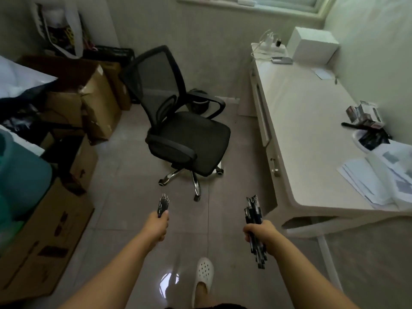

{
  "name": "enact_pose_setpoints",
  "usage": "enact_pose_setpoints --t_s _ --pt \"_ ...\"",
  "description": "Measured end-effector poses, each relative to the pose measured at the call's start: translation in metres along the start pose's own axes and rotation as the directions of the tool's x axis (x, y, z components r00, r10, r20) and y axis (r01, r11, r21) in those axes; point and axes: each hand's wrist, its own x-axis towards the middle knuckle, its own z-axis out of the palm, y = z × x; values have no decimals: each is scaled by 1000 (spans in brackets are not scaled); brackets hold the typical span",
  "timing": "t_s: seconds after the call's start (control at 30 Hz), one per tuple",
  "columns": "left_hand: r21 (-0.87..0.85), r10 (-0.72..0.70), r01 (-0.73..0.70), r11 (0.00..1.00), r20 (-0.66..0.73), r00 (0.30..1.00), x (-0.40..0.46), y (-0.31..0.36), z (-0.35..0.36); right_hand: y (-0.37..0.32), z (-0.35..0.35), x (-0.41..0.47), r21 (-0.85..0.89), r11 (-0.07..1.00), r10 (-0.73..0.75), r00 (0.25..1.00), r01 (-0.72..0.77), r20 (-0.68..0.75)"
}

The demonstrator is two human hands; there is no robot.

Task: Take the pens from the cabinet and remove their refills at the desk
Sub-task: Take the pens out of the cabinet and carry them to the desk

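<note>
My left hand (157, 226) grips a small bundle of dark pens (163, 204), their metal tips pointing up and forward. My right hand (260, 234) holds a thicker bundle of dark pens (253, 210); the pens stick out above and below my fist. Both hands are stretched out over the tiled floor, left of the white desk (296, 121). The cabinet is not in view.
A black mesh office chair (182, 121) stands on the floor ahead, beside the desk. Cardboard boxes (44, 237) line the left side. On the desk lie papers (379, 177), a white box (312, 44), chargers and some dark packets (370, 130). My white clog (202, 275) is below.
</note>
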Motion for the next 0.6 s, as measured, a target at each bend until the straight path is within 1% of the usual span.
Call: enact_pose_setpoints --t_s 0.17,0.3,0.4,0.6 --pt "-23 3 -4 1000 -36 999 59 75 18 -85 -22 61 -57 998 -13 1000 13 2" --pt "-9 17 -17 1000 -27 999 103 131 31 -141 -40 100 -52 998 -21 1000 21 3" --pt "33 36 -36 999 10 999 141 171 43 -175 -49 128 -33 999 -15 1000 16 7" --pt "203 74 -92 975 91 993 222 248 75 -230 -63 177 69 998 22 997 -17 -80"
